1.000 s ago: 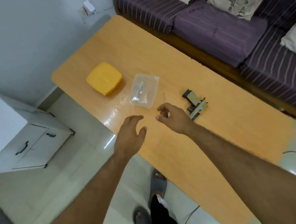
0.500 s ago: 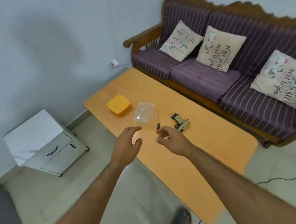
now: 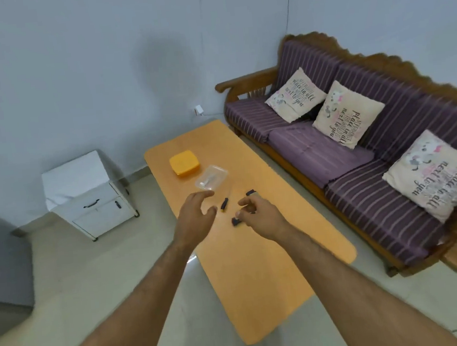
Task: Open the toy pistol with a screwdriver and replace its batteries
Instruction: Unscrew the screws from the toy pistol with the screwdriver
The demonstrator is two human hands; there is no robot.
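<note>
Far tabletop [image 3: 258, 267] end: occupied by yellow lid [image 3: 184, 163] and clear container [image 3: 211, 177]. Near half: left bare. Right flank: bounded by sofa [image 3: 360, 165].

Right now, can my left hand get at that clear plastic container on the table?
Probably yes. Your left hand hangs open over the table with its fingertips just short of the clear container, and nothing lies between them. The yellow box sits beyond it, out of the way.
</note>
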